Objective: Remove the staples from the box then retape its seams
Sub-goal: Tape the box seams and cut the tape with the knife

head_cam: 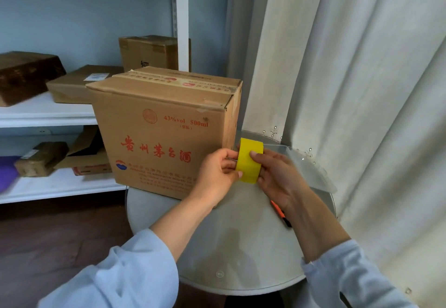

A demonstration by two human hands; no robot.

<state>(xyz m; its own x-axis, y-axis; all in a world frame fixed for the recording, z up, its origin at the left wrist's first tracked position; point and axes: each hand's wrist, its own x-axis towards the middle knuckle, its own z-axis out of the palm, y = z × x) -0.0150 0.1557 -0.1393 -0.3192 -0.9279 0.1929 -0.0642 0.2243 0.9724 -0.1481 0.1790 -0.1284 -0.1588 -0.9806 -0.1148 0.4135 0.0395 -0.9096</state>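
Observation:
A brown cardboard box [164, 124] with red print stands upright on the round white table [231, 247]; old tape runs along its closed top seam. In front of the box's lower right corner I hold a roll of yellow tape [248, 160] between both hands. My left hand [218, 175] grips the roll's left side, its fingers curled over the edge. My right hand [275, 175] holds the right side, with the thumb pressed on the yellow outer face.
An orange and black tool [281, 213] lies on the table under my right forearm. A clear plastic tray [311, 170] sits at the table's right rim. White curtains [362, 90] hang close on the right. Shelves [48, 112] with several boxes stand behind on the left.

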